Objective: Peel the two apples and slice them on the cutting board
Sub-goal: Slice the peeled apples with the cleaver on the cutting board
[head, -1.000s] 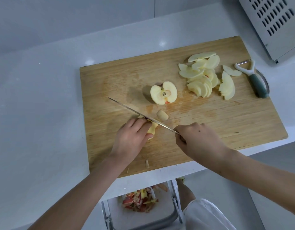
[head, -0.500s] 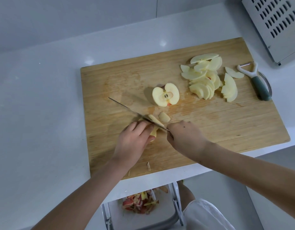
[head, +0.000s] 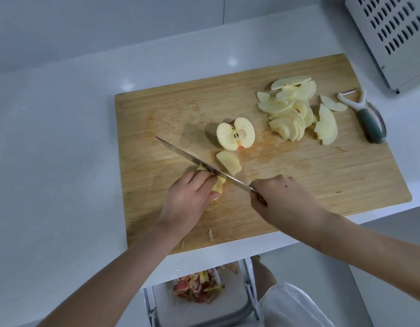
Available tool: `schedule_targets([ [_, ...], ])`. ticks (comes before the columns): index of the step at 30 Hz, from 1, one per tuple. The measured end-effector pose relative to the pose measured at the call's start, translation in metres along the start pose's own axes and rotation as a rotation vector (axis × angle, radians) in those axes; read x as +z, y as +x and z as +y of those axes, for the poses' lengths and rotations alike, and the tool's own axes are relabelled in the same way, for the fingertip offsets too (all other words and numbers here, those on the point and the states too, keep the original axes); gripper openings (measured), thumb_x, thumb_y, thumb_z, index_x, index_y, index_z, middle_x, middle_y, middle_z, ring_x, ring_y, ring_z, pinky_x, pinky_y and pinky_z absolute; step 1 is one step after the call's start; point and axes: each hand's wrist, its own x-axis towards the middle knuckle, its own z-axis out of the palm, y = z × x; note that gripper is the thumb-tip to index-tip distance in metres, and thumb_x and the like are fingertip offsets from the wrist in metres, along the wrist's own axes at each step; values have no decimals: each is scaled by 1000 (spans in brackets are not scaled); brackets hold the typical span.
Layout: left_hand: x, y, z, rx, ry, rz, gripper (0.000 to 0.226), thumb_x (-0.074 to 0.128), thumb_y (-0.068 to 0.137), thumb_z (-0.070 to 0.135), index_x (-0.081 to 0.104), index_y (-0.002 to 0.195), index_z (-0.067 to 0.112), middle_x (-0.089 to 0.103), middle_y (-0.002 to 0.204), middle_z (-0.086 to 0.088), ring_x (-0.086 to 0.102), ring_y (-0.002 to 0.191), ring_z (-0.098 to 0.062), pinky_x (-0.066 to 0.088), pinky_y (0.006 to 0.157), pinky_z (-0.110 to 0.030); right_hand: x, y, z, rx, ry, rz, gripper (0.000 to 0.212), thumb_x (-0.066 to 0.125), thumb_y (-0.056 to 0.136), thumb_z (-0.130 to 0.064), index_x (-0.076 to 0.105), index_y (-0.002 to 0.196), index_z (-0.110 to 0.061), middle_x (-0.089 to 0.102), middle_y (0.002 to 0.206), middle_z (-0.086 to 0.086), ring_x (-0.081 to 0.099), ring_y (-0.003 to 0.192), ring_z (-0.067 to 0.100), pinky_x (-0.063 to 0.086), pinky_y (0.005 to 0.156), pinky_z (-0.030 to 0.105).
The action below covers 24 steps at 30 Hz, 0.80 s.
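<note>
On the wooden cutting board (head: pixel 322 175) my left hand (head: pixel 187 199) holds down a peeled apple piece (head: pixel 218 185), mostly hidden under its fingers. My right hand (head: pixel 282 197) grips the handle of a long knife (head: pixel 194 160), whose blade lies across that piece. Cut slices (head: pixel 229 162) lie just beyond the blade. A peeled apple half (head: pixel 235 133) sits cut face up in the board's middle. A pile of apple slices (head: pixel 298 112) lies at the far right of the board.
A peeler (head: pixel 367 119) with a green handle lies at the board's right edge. A white perforated appliance (head: pixel 393 31) stands at the top right. Below the counter edge, a bin (head: pixel 199 300) holds red apple peelings. Small scraps (head: pixel 210 235) lie near the board's front edge.
The knife has cut down through the held piece, and more slices now lie beyond the blade. My left hand's fingers have edged back along the piece.
</note>
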Motion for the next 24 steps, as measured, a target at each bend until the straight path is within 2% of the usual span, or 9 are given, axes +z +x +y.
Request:
schedule_targets([
  [5, -1, 0, 1, -12, -6, 3, 33, 56, 84, 33, 71, 100, 9, 69, 98, -3, 63, 82, -24, 56, 63, -35, 6, 16, -7, 7, -36, -36, 38, 36, 97, -19, 22, 62, -23, 34, 61, -4, 32, 50, 10, 26, 45, 23],
  [7, -1, 0, 2, -18, -4, -4, 33, 55, 85, 33, 71, 101, 10, 68, 98, -3, 61, 81, -22, 55, 62, -33, 16, 27, -9, 16, -35, -36, 31, 37, 97, -17, 30, 66, -17, 37, 65, -2, 36, 54, 16, 23, 45, 22],
  [9, -3, 0, 2, -19, -3, -9, 31, 56, 85, 32, 70, 102, 10, 68, 98, -2, 61, 81, -22, 55, 61, -32, 22, 34, -10, 28, -7, -18, 18, 38, 96, -17, 38, 78, -16, 42, 72, 0, 41, 63, 21, 24, 45, 24],
  [11, -4, 0, 2, -26, -6, -3, 28, 66, 82, 29, 71, 101, 9, 68, 98, -3, 62, 80, -22, 55, 61, -31, 23, 35, -7, 28, 26, -10, 14, 38, 96, -19, 43, 83, -16, 45, 75, 1, 44, 66, 22, 29, 51, 28],
  [13, -3, -1, 1, -34, -8, 6, 29, 75, 76, 26, 71, 99, 8, 68, 97, -5, 63, 80, -23, 56, 61, -30, 22, 33, -2, 19, 62, 9, 20, 39, 95, -20, 45, 77, -15, 46, 71, 0, 44, 63, 20, 29, 51, 27],
  [16, -2, -1, -1, -28, 2, 31, 31, 60, 84, 33, 72, 97, 8, 68, 96, -4, 57, 83, -19, 55, 64, -29, 16, 19, 0, 13, 70, 46, 35, 40, 95, -19, 31, 61, -21, 37, 58, -4, 35, 49, 13, 25, 45, 23],
  [19, 0, -2, -1, -13, -7, 36, 33, 57, 85, 34, 72, 96, 7, 69, 94, -4, 60, 84, -21, 56, 66, -31, 8, 0, -3, 15, 9, 21, 37, 37, 97, -23, 26, 62, -23, 37, 57, -4, 34, 47, 12, 35, 49, 28],
  [22, 0, -2, 0, -5, -1, 16, 33, 57, 84, 34, 72, 96, 7, 70, 96, -5, 66, 85, -24, 57, 68, -34, 3, -6, -6, 12, -47, 2, 32, 34, 98, -24, 29, 67, -22, 37, 59, -4, 33, 48, 11, 30, 46, 24],
  [24, -1, -2, 0, -7, -4, 16, 33, 57, 84, 33, 72, 97, 7, 70, 96, -5, 66, 85, -25, 58, 68, -34, 2, -2, -8, 7, -70, -2, 37, 34, 98, -23, 22, 63, -24, 36, 60, -4, 33, 49, 11, 29, 46, 24],
])
